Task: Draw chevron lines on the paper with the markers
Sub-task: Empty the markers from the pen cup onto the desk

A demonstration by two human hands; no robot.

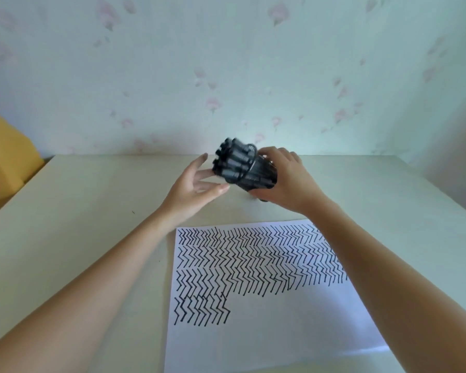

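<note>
Markers [233, 162] (unlabelled) in right hand [285, 181]

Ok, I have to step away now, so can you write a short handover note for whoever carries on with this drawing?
Right hand grips the black marker holder, tipped toward the left hand, which is open beside the marker caps. No marker is out. The paper lies on the table below. Chevron rows fill its upper part; the lowest row covers only the left. Left: pull a marker and fill the blank lower area.

Right hand [285, 181] gripping tilted marker holder [256, 173], left hand [191, 187] open beside, chevron-covered paper [267, 332]
</note>
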